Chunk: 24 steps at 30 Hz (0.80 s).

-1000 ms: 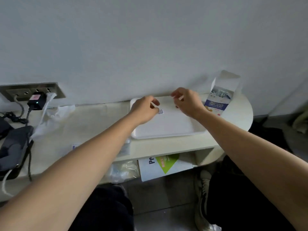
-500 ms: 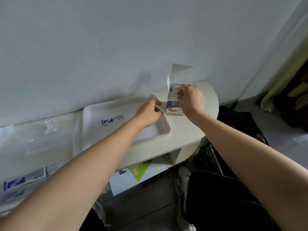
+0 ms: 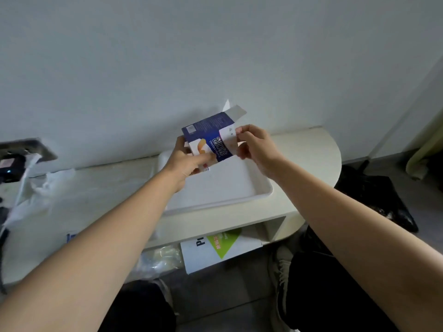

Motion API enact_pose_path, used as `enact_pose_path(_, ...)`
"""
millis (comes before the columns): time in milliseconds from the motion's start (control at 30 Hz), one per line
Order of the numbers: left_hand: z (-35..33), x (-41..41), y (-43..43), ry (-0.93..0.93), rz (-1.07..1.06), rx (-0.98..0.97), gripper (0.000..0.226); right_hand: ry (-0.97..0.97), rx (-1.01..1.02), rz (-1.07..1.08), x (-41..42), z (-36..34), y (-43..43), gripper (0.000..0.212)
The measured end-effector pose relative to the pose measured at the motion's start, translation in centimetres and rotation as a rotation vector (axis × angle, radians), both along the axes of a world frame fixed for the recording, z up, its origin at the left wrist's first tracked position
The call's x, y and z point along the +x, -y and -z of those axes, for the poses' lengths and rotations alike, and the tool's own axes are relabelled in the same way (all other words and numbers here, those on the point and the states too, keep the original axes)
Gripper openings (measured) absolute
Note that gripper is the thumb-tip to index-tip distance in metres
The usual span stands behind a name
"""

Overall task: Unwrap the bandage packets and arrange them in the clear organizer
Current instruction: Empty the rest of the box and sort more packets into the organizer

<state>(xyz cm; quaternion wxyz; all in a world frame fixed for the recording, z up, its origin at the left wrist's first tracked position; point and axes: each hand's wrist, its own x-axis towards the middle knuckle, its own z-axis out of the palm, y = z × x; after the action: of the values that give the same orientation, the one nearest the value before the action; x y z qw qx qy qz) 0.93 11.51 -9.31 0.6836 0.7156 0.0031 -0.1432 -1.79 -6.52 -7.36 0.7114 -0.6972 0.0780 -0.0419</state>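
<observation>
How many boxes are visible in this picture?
2. The blue bandage box is held by the left hand and right hand above the white tray; a white box with green print lies under the tabletop. Others may be hidden.

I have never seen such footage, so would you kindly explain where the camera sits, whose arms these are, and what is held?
There is no machine: one camera on a person's head looks down along both bare arms. The left hand holds a blue and white box at its lower end, and the right hand pinches its side; its top flap is open. Beneath lies a white tray on a pale table, with crumpled plastic to the left.
</observation>
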Motion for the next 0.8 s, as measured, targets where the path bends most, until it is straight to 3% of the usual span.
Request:
enact_pose_path(200,-0.9,-0.6,-4.9,0.089,0.057,0.082,0.070,-0.397,0.189,-0.162,0.3,1.1,-3.3,0.015)
enact_pose_path(400,-1.3,-0.7,-7.4,0.043,0.106,0.101,0.071,-0.422,0.116,-0.118,1.3,2.3,-5.3,0.023)
enact_pose_path(500,-1.3,-0.5,-7.9,0.060,0.030,0.094,0.066,-0.450,0.083,-0.027,1.7,2.5,-5.2,0.014)
enact_pose_path(800,-1.2,-0.4,-8.2,0.068,-0.195,0.103,0.054,-0.598,-0.160,0.173,1.1,5.9,-1.9,0.018)
